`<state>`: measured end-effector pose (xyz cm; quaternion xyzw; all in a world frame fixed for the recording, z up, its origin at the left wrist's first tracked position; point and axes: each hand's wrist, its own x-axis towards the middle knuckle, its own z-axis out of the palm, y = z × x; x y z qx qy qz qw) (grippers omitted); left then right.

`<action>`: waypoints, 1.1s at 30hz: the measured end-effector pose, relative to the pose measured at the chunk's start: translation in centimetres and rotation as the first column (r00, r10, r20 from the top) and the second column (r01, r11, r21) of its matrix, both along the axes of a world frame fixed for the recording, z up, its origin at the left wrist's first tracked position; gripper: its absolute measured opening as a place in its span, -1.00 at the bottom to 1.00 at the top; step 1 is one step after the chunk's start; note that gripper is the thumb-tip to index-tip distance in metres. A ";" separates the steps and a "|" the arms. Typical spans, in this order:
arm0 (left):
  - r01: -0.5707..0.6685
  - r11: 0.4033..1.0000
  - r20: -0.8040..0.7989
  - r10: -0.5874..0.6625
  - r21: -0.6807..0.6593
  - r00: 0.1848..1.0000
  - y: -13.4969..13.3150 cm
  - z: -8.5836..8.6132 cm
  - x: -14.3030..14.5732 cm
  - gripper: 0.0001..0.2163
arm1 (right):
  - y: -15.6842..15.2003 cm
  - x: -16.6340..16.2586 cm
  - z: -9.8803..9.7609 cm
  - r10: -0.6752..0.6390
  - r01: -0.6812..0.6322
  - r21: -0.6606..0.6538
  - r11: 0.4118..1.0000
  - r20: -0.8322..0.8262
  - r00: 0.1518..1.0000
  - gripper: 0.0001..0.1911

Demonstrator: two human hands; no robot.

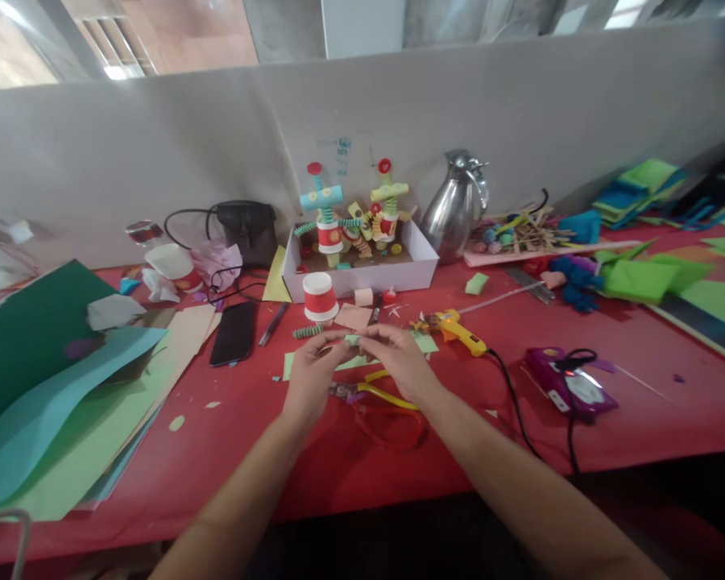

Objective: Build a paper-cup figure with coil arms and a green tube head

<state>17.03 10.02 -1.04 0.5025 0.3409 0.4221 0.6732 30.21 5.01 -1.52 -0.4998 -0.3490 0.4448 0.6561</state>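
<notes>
My left hand (312, 366) and my right hand (397, 354) meet above the red table (640, 419), fingertips pinched together on a small light-green paper piece (351, 340). Both hands are closed on it. Under them lie yellow-handled scissors (378, 392) and a green paper strip (314, 364). Just beyond stand an upturned red-and-white paper cup (320, 296) and a small green paper spring (307, 331). A yellow glue gun (459, 330) lies to the right of my right hand.
A white box (362, 274) holds two paper-cup figures. A steel jug (456, 205) stands right of it. A black phone (234, 333) and coloured paper sheets (48, 403) lie at left. A purple device (571, 387) with cables lies at right; more paper (646, 274) is far right.
</notes>
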 end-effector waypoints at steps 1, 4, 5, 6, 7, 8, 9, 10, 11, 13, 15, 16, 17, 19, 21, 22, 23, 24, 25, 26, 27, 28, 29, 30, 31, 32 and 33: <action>0.000 0.999 0.018 0.001 -0.049 1.000 0.1 0.2 0.3 -0.79 | 0.1 0.1 0.0 -0.012 0.012 -0.003 1.000 -0.009 1.000 -0.82; 0.012 0.985 0.094 0.005 -0.171 0.996 0.4 0.5 1.1 -0.78 | 0.3 0.6 -0.1 -0.042 0.041 -0.011 0.999 -0.052 0.998 -0.82; 0.019 0.981 0.110 0.002 -0.191 0.994 0.5 0.5 1.3 -0.77 | 0.3 0.8 -0.2 -0.043 0.042 -0.012 0.999 -0.076 0.996 -0.82; 0.029 0.980 0.118 -0.005 -0.199 0.993 0.6 0.4 1.3 -0.76 | 0.3 0.9 -0.2 -0.038 0.036 -0.012 0.999 -0.102 0.994 -0.83; 0.039 0.979 0.123 -0.014 -0.202 0.992 0.7 0.3 1.2 -0.75 | 0.3 1.0 -0.2 -0.022 0.021 -0.009 1.000 -0.124 0.992 -0.84; 0.047 0.978 0.123 -0.022 -0.204 0.992 0.8 0.1 1.1 -0.75 | 0.2 1.0 -0.2 -0.002 0.001 -0.006 1.000 -0.137 0.991 -0.84; 0.055 0.977 0.120 -0.031 -0.206 0.992 0.8 -0.1 0.9 -0.75 | 0.2 1.0 -0.2 0.016 -0.016 -0.001 1.000 -0.132 0.991 -0.83; 0.062 0.976 0.114 -0.039 -0.208 0.993 0.9 -0.3 0.7 -0.75 | 0.1 1.0 -0.2 0.028 -0.028 0.004 1.000 -0.104 0.994 -0.83; 0.069 0.976 0.107 -0.047 -0.208 0.993 0.9 -0.4 0.4 -0.74 | 0.1 1.0 -0.3 0.035 -0.034 0.012 0.999 -0.058 0.998 -0.82; 0.078 0.976 0.097 -0.060 -0.204 0.994 0.9 -0.5 0.0 -0.71 | 0.0 0.9 -0.4 0.031 -0.034 0.042 0.999 0.055 0.998 -0.79; 0.079 0.977 0.103 -0.060 -0.196 0.993 0.9 -0.4 -0.2 -0.70 | -0.1 0.8 -0.5 0.026 -0.038 0.077 0.996 0.145 0.989 -0.78; 0.079 0.978 0.113 -0.058 -0.194 0.992 0.8 -0.3 -0.2 -0.71 | -0.1 0.7 -0.6 0.028 -0.043 0.090 0.995 0.169 0.985 -0.78; 0.080 0.978 0.125 -0.056 -0.195 0.991 0.8 -0.2 -0.2 -0.72 | -0.1 0.7 -0.7 0.030 -0.049 0.099 0.994 0.185 0.982 -0.79; 0.083 0.976 0.146 -0.054 -0.202 0.988 0.9 -0.1 -0.2 -0.75 | -0.1 0.6 -0.8 0.027 -0.050 0.112 0.992 0.202 0.979 -0.79; 0.088 0.974 0.154 -0.056 -0.208 0.986 0.9 -0.1 -0.1 -0.75 | -0.1 0.6 -0.9 0.011 -0.041 0.130 0.991 0.221 0.975 -0.78; 0.091 0.974 0.155 -0.059 -0.206 0.986 0.9 -0.2 -0.1 -0.75 | -0.1 0.5 -1.0 0.001 -0.034 0.140 0.990 0.230 0.973 -0.77; 0.097 0.975 0.156 -0.065 -0.200 0.986 0.9 -0.3 -0.2 -0.74 | -0.1 0.5 -1.0 -0.011 -0.025 0.149 0.988 0.239 0.971 -0.77; 0.105 0.976 0.159 -0.075 -0.191 0.984 0.8 -0.4 -0.2 -0.73 | -0.1 0.5 -1.0 -0.022 -0.018 0.157 0.988 0.247 0.969 -0.78; 0.114 0.977 0.163 -0.085 -0.181 0.983 0.8 -0.5 -0.2 -0.72 | -0.1 0.5 -0.9 -0.031 -0.010 0.162 0.987 0.253 0.967 -0.78; 0.124 0.977 0.165 -0.095 -0.173 0.982 0.8 -0.6 -0.3 -0.70 | -0.1 0.5 -0.9 -0.037 -0.006 0.164 0.986 0.255 0.966 -0.79; 0.131 0.977 0.163 -0.103 -0.168 0.981 0.7 -0.7 -0.3 -0.69 | -0.1 0.4 -0.8 -0.042 -0.001 0.167 0.986 0.254 0.966 -0.80; 0.135 0.977 0.159 -0.108 -0.166 0.981 0.7 -0.7 -0.3 -0.68 | -0.1 0.4 -0.8 -0.047 0.003 0.169 0.986 0.257 0.965 -0.80; 0.135 0.976 0.152 -0.109 -0.169 0.982 0.7 -0.8 -0.4 -0.67 | -0.2 0.4 -0.7 -0.050 0.005 0.169 0.986 0.262 0.964 -0.80; 0.135 0.976 0.146 -0.110 -0.173 0.983 0.7 -0.8 -0.4 -0.67 | -0.2 0.4 -0.7 -0.049 0.003 0.168 0.986 0.271 0.961 -0.80; 0.136 0.974 0.144 -0.111 -0.180 0.983 0.8 -0.7 -0.4 -0.68 | -0.2 0.3 -0.6 -0.047 0.000 0.163 0.987 0.282 0.958 -0.80; 0.138 0.972 0.146 -0.110 -0.190 0.983 0.8 -0.7 -0.3 -0.69 | -0.3 0.3 -0.7 -0.042 -0.005 0.158 0.988 0.291 0.956 -0.80; 0.139 0.969 0.153 -0.108 -0.205 0.982 0.9 -0.7 -0.3 -0.70 | -0.3 0.2 -0.7 -0.036 -0.010 0.153 0.988 0.294 0.955 -0.80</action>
